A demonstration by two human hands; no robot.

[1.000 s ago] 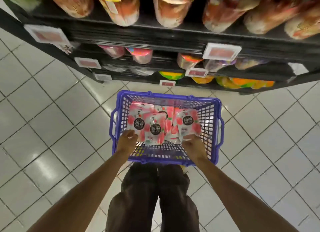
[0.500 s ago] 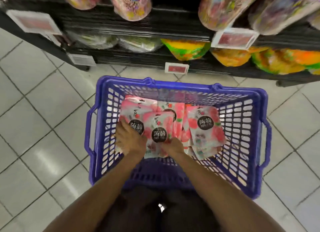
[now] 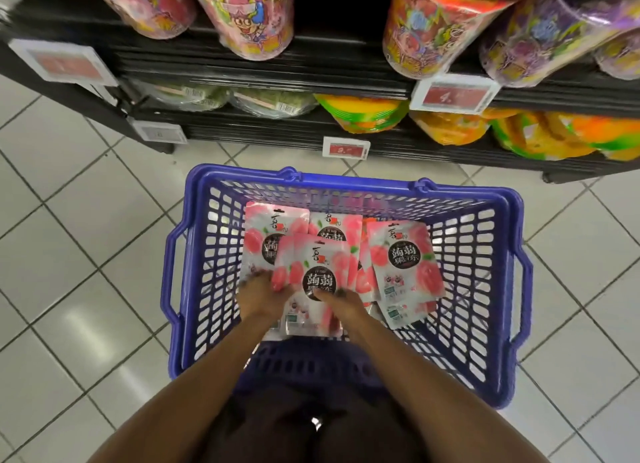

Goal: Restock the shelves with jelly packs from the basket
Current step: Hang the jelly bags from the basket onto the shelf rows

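A blue plastic basket [image 3: 349, 183] stands on the tiled floor in front of the shelves. Several pink-and-white jelly packs with a black round label lie in it. The middle jelly pack [image 3: 320, 265] lies on top of the pile. My left hand [image 3: 258, 298] grips its left edge, and my right hand [image 3: 343, 305] holds its lower right part with the thumb on the front. Another pack [image 3: 405, 260] lies to the right and one [image 3: 272, 229] to the left behind. The lower ends of the packs are hidden by my hands.
Black shelves [image 3: 277, 76] run across the top, close behind the basket. Tall colourful tubs [image 3: 242, 12] stand on the upper shelf; orange-green bags [image 3: 363, 113] lie below. Price tags [image 3: 453, 94] hang on the shelf edges. White floor tiles [image 3: 79, 255] flank the basket.
I have leaned in closer to the basket. Both hands moved from the near rim into the basket and came together on the middle jelly pack, which now sits slightly raised.
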